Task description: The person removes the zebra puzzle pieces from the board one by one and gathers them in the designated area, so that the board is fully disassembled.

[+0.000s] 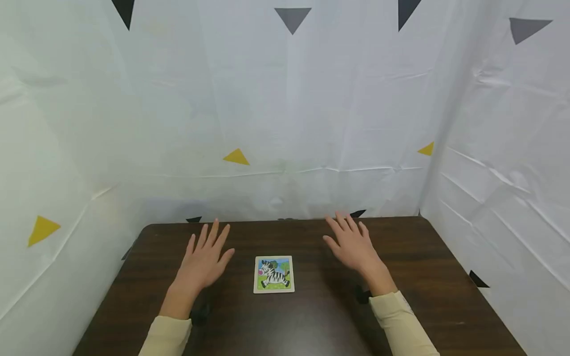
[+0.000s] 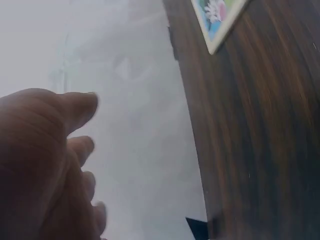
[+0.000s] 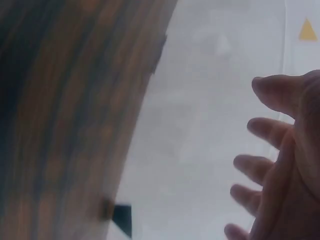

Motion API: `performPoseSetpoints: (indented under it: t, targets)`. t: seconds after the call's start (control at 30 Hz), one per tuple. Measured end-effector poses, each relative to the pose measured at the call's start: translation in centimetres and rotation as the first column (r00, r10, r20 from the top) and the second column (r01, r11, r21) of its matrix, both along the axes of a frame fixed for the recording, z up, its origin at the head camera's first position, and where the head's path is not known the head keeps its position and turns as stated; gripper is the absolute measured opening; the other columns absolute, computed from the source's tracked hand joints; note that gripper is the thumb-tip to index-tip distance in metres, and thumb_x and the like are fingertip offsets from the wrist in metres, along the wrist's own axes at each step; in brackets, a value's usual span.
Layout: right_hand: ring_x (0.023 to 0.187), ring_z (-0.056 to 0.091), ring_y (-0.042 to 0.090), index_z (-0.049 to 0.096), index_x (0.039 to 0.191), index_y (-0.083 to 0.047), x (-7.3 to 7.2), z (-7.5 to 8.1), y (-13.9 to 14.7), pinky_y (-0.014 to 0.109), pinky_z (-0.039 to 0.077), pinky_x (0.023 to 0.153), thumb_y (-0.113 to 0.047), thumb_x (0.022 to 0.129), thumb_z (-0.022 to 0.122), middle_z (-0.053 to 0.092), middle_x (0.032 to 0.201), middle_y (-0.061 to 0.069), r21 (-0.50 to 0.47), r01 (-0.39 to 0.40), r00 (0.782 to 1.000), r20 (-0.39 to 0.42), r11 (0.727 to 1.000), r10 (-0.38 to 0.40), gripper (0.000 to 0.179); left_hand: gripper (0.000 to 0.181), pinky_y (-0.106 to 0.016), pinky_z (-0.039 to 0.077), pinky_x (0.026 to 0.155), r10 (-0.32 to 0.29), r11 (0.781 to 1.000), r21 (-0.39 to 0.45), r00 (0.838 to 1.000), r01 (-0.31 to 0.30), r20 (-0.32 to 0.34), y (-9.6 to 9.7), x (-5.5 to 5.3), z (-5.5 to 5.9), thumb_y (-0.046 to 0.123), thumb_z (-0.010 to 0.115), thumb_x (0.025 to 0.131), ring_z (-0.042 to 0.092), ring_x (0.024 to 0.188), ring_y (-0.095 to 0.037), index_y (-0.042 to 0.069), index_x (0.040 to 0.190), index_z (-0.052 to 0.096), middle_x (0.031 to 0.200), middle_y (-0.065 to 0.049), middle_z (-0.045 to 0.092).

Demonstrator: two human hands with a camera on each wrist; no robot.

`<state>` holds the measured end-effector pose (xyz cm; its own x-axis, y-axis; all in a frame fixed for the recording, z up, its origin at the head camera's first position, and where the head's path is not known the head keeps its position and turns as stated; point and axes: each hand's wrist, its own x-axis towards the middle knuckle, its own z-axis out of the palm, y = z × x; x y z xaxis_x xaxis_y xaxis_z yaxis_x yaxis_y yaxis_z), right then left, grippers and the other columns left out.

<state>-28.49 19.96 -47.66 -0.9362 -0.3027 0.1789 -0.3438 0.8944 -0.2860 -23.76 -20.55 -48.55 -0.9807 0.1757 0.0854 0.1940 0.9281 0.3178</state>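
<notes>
A square zebra picture puzzle with a pale frame lies flat on the dark wooden table, between the two hands. Its corner also shows at the top of the left wrist view as a framed picture. To its left, my left hand is held over the table with fingers spread and nothing in it. On the other side my right hand hovers with its fingers apart, likewise holding nothing. Neither hand touches the puzzle. In the right wrist view the right hand's fingers are loosely extended.
The brown table has its far edge near a white curtain marked with black, grey and yellow triangles. More white sheeting hangs along the right side, and also on the left. A dark band sits at each wrist.
</notes>
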Motion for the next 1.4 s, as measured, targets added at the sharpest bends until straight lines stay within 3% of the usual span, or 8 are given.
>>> performPoseSetpoints:
  t: [0.17,0.33,0.43,0.67,0.9,1.1,1.33,1.4]
  targets:
    - [0.157,0.041,0.041,0.05,0.163,-0.018,0.1,-1.0,-3.3,0.069,0.033,0.122,-0.037,0.111,0.06,0.046,0.169,0.015,0.018,-0.099,0.995,-0.018,0.995,0.1,0.056,0.072,-0.074,-0.001,0.13,-0.002,0.999,0.051,0.997,-0.002,0.083,1.5,0.7,-0.9,0.047,0.053,0.113,0.014,0.167,-0.046,0.017,0.173,0.027,0.181,-0.019,0.012]
    - [0.132,0.068,0.03,0.067,0.146,-0.017,0.5,-2.4,-7.0,0.059,0.053,0.11,-0.034,0.109,0.066,0.07,0.145,0.007,0.068,-0.236,0.97,0.07,0.969,0.231,0.041,0.062,-0.075,0.029,0.123,-0.038,0.989,0.148,0.974,0.005,0.222,4.3,2.1,-2.2,0.042,0.059,0.111,0.044,0.154,-0.046,0.012,0.163,0.047,0.168,-0.022,0.044]
    - [0.112,0.075,0.022,0.071,0.139,-0.019,0.4,-3.3,-8.7,0.05,0.061,0.097,-0.035,0.108,0.068,0.076,0.133,0.002,0.111,-0.307,0.95,0.103,0.945,0.296,0.035,0.057,-0.073,0.042,0.116,-0.1,0.979,0.196,0.958,0.047,0.27,5.9,2.8,-2.8,0.041,0.062,0.11,0.052,0.148,-0.044,0.011,0.158,0.054,0.161,-0.019,0.053]
    - [0.102,0.073,0.015,0.074,0.136,-0.025,-0.4,-3.9,-11.4,0.04,0.063,0.088,-0.032,0.106,0.072,0.075,0.125,-0.002,0.219,-0.408,0.912,0.065,0.886,0.405,0.031,0.057,-0.074,0.04,0.116,-0.158,0.98,0.154,0.964,0.127,0.212,7.1,2.9,-4.2,0.042,0.073,0.104,0.048,0.152,-0.043,0.016,0.153,0.061,0.168,-0.018,0.046]
    - [0.105,0.075,0.015,0.074,0.136,-0.029,-1.1,-3.8,-12.4,0.043,0.063,0.093,-0.031,0.109,0.065,0.076,0.127,-0.003,0.368,-0.455,0.881,0.056,0.811,0.469,0.029,0.064,-0.075,0.037,0.118,-0.188,0.978,0.132,0.95,0.159,0.251,7.5,2.6,-5.0,0.041,0.077,0.101,0.041,0.157,-0.043,0.018,0.157,0.057,0.171,-0.013,0.043]
    - [0.11,0.076,0.014,0.07,0.142,-0.035,-1.8,-4.3,-12.7,0.041,0.063,0.097,-0.034,0.112,0.059,0.075,0.133,-0.004,0.523,-0.46,0.86,0.06,0.717,0.507,0.032,0.062,-0.075,0.036,0.119,-0.19,0.98,0.117,0.945,0.164,0.265,7.9,2.7,-5.2,0.034,0.077,0.102,0.041,0.158,-0.042,0.018,0.158,0.056,0.171,-0.012,0.045]
    - [0.117,0.074,0.012,0.067,0.143,-0.044,-2.1,-3.5,-13.3,0.04,0.06,0.103,-0.036,0.109,0.065,0.072,0.139,-0.009,0.699,-0.473,0.795,0.075,0.537,0.602,0.035,0.058,-0.075,0.038,0.117,-0.178,0.982,0.113,0.948,0.153,0.264,7.9,3.1,-5.4,0.031,0.078,0.101,0.044,0.156,-0.042,0.019,0.155,0.059,0.17,-0.01,0.047]
    - [0.118,0.073,0.012,0.066,0.143,-0.044,-2.1,-3.3,-13.3,0.039,0.06,0.102,-0.036,0.11,0.063,0.071,0.14,-0.01,0.714,-0.483,0.782,0.09,0.507,0.617,0.034,0.057,-0.074,0.04,0.116,-0.18,0.982,0.107,0.95,0.157,0.254,7.9,3.2,-5.6,0.031,0.078,0.101,0.045,0.155,-0.042,0.019,0.154,0.06,0.169,-0.011,0.047]
